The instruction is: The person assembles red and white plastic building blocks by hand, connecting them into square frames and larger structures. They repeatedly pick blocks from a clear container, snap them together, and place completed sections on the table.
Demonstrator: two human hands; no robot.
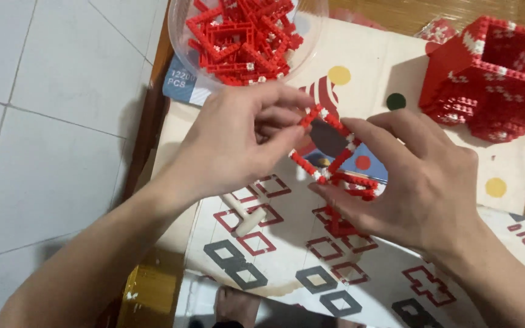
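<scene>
Both my hands meet above the middle of the instruction sheet [335, 267], a glossy paper spread printed with red and grey block outlines and coloured dots. Left hand [238, 143]: fingers curled, thumb and fingertips pinched on the upper left side of the red brick frame [335, 155]. Right hand [423, 182]: fingers partly spread, thumb and forefinger closed on the frame's lower right corner. The frame is a thin open square of tiny studded plastic bricks, red with small white pieces at the corners, tilted like a diamond and held clear of the sheet; a short stack of red bricks seems to hang under its lower edge, though my fingers hide the joint. At the sheet's far edge sits a clear plastic bowl [180, 36], round and smooth-walled, heaped with loose red frames and bricks. Near the far right corner stands a red block building [487, 79], hollow-topped, its walls knobbly with white flecks. On the sheet's left part, just under my left hand, lies a small cream T-shaped tool [247, 215], matte. Pale floor tiles [50, 121] lie beyond the left edge.
</scene>
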